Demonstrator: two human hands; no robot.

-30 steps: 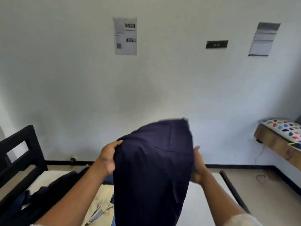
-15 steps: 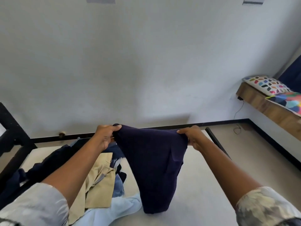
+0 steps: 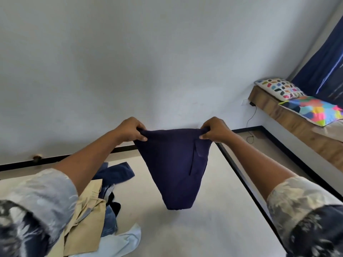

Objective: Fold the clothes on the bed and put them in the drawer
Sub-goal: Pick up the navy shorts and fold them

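Note:
A dark navy garment [image 3: 174, 164] hangs in the air above the bed [image 3: 213, 219], stretched between both hands. My left hand [image 3: 130, 129] pinches its top left corner, and my right hand [image 3: 215, 129] pinches its top right corner. The cloth tapers down to a point that hovers just over the mattress. A heap of unfolded clothes [image 3: 96, 210] lies on the bed's left side: a tan piece, a blue denim piece, a pale blue piece and another dark navy one. No drawer is in view.
The bed's black frame edge [image 3: 246, 184] runs along the right side. Beyond it is bare floor, then a wooden bench [image 3: 289, 117] with a colourful pillow [image 3: 280, 88] and a blue curtain [image 3: 323, 60]. A white wall stands close behind the bed.
The navy garment came down from face height and now hangs lower, spread wider between my hands. My view tilted downward and turned right, so more of the bed and the bench shows.

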